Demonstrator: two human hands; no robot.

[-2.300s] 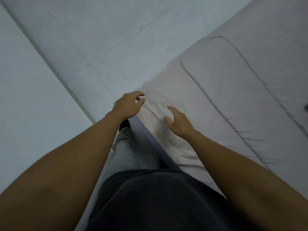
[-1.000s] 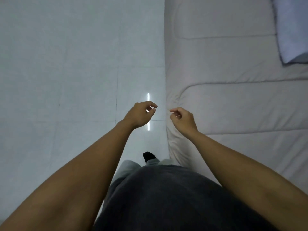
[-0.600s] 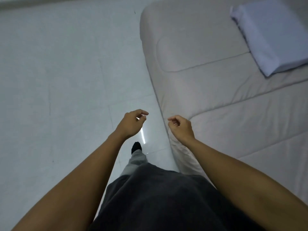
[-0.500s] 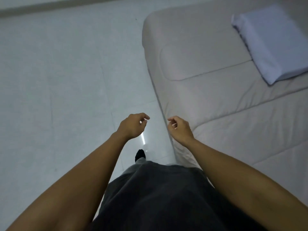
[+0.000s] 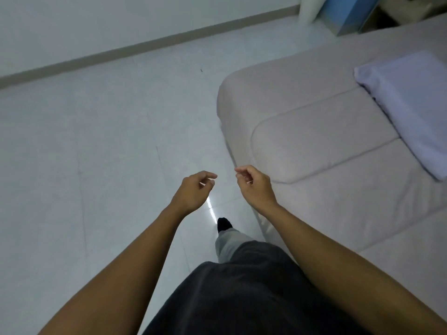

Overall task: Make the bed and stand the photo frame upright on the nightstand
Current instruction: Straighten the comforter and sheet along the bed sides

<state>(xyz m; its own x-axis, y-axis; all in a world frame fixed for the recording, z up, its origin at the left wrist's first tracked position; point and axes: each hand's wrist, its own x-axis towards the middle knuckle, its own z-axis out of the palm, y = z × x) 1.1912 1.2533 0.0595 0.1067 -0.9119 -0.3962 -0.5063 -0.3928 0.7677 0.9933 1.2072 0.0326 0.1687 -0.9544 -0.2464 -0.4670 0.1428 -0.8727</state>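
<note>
Both hands are raised in front of the body at the middle of the view, side by side with a gap between them, and neither holds anything. The left hand (image 5: 193, 192) hangs over the floor (image 5: 96, 146), its fingers loosely curled and the thumb and forefinger tips close but apart. At its 3 o'clock, the right hand (image 5: 257, 187) is also loosely curled, palm turned inward, over the near edge of the bed (image 5: 226, 110). Whether it brushes the cover I cannot tell.

The bed fills the view from 1 to 4 o'clock. A beige quilt (image 5: 321, 153) lies smooth over it, with stitched seams and a rounded corner towards 12 o'clock. A pale lilac pillow (image 5: 408, 112) lies flat on the quilt at 2 o'clock, reaching the right edge of the view.

Past the bed's far end, at 1 o'clock, stands a blue box (image 5: 348, 13), and beside it is something tan too blurred to name. A baseboard (image 5: 145, 45) runs from 9 o'clock up to 1 o'clock under a white wall (image 5: 96, 18).

Below the hands, at 6 o'clock, a black sock (image 5: 223, 224) on the floor pokes out of a grey trouser leg (image 5: 229, 243), just beside the bed's side. A streak of glare (image 5: 211, 209) shines on the tile between sock and left hand. A dark shirt (image 5: 242, 298) fills the bottom.
</note>
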